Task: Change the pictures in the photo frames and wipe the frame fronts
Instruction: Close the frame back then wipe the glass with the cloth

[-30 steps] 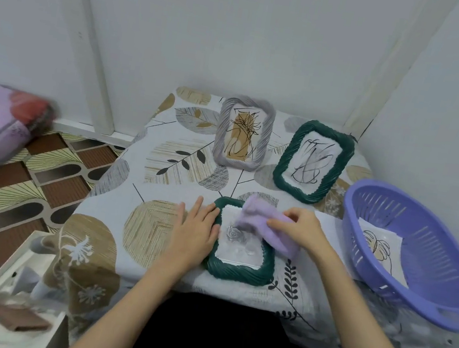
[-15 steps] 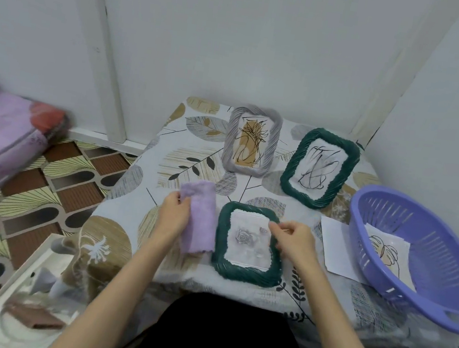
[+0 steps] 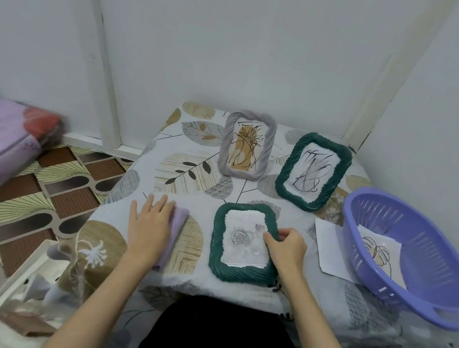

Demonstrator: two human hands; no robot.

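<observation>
**Cloth parked, near frame taken in hand**

We lay our left hand [image 3: 150, 226] flat, fingers straight, on the folded lilac cloth [image 3: 176, 231], which rests on the desk [image 3: 193, 168] to the left of the near green frame [image 3: 243, 243]. Pressed there, the cloth sits close at hand for wiping, we judge. Our right hand [image 3: 286, 246] curls over the frame's right edge, thumb on the glass side and fingers round the rim; this hold seems suited to lifting or turning the frame over. The frame lies face up at the desk's front edge and shows a grey rose picture.

Two more frames stand farther back, each propped and tilted toward us: a grey frame [image 3: 247, 145] with a tan line drawing, and a second green frame [image 3: 313, 171] with a black scribble drawing.

On the right, a lilac slotted basket [image 3: 431, 251] holds one sheet with a leaf outline [image 3: 377, 252]. A blank white sheet [image 3: 330, 248] lies on the desk, partly tucked under the basket's near side.
</observation>
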